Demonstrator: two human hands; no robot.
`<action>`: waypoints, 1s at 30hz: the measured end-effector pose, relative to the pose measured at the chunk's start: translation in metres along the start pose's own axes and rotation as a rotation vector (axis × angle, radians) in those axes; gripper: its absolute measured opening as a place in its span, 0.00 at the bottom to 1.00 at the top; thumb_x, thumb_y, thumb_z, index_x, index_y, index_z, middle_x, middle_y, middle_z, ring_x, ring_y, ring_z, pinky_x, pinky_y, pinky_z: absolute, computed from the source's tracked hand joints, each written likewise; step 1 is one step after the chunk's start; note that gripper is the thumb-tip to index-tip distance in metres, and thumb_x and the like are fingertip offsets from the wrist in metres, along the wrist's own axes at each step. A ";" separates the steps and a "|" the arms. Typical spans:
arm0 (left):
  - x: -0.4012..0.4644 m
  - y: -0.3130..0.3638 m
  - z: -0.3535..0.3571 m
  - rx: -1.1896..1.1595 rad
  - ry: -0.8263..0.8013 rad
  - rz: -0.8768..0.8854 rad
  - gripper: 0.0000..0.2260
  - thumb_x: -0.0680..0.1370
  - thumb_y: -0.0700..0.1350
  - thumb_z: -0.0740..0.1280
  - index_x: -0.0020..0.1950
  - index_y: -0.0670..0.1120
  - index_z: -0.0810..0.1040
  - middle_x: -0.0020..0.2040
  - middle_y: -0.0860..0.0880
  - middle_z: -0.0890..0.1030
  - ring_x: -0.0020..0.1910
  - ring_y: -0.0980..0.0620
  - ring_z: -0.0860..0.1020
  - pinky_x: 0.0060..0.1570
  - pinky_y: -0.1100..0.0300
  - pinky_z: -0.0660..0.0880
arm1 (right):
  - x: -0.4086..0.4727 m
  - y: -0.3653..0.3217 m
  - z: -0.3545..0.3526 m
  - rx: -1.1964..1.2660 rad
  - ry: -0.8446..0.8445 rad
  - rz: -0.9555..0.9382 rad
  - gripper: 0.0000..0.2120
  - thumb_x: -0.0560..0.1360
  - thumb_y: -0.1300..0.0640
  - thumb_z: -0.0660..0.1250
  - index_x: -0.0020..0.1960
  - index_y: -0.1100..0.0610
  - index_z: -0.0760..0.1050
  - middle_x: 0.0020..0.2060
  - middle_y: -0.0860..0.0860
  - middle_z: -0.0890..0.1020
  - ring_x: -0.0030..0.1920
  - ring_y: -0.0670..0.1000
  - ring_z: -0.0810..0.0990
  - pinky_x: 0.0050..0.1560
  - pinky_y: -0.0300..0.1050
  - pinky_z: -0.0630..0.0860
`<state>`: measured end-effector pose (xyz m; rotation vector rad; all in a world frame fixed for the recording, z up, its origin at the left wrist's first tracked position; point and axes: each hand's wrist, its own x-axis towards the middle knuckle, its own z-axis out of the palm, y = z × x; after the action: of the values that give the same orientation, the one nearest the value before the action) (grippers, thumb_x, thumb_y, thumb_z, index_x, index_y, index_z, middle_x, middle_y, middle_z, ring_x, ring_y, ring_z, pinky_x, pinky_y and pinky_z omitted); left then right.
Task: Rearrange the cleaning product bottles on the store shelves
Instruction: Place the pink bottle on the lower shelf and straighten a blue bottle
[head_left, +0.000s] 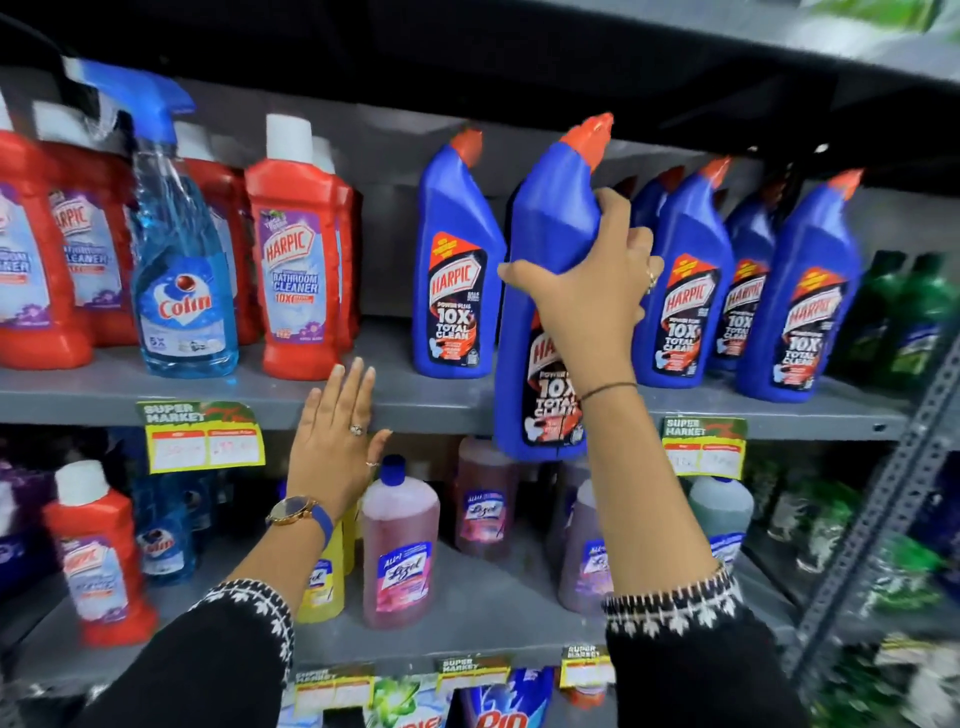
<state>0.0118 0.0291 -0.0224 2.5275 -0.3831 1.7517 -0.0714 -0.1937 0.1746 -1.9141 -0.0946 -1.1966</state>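
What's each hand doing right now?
Left hand: open, flat against the shelf edge, holding nothing.
Right hand: closed on a blue Harpic bottle, lifted off the shelf.

Both sleeves are black with white patterned cuffs. The left hand (332, 447) wears a stone ring, a thin second ring, and a gold-cased watch on a blue strap. The right hand (587, 291) wears a ring and a thin dark wrist thread.
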 end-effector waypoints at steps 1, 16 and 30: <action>0.000 0.000 0.000 0.003 0.004 0.001 0.31 0.80 0.55 0.51 0.79 0.46 0.43 0.78 0.52 0.41 0.77 0.52 0.43 0.74 0.57 0.40 | 0.010 0.000 0.003 -0.020 0.008 0.005 0.43 0.59 0.43 0.77 0.69 0.49 0.62 0.60 0.55 0.67 0.60 0.58 0.63 0.52 0.65 0.72; -0.001 -0.002 0.006 0.032 0.048 0.031 0.27 0.83 0.55 0.43 0.79 0.45 0.45 0.79 0.50 0.44 0.77 0.50 0.45 0.75 0.55 0.42 | 0.052 0.039 0.044 -0.114 0.039 0.096 0.49 0.62 0.41 0.75 0.74 0.50 0.52 0.70 0.57 0.63 0.68 0.60 0.62 0.60 0.68 0.67; -0.001 -0.004 0.010 0.049 0.087 0.037 0.26 0.83 0.55 0.43 0.79 0.45 0.45 0.79 0.50 0.44 0.77 0.50 0.44 0.75 0.54 0.41 | 0.008 0.091 0.059 -0.064 0.023 0.262 0.63 0.58 0.49 0.81 0.75 0.44 0.37 0.70 0.65 0.59 0.66 0.66 0.65 0.62 0.68 0.67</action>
<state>0.0211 0.0312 -0.0268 2.4812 -0.3904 1.8996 0.0165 -0.2135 0.1141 -1.8993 0.2043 -1.0550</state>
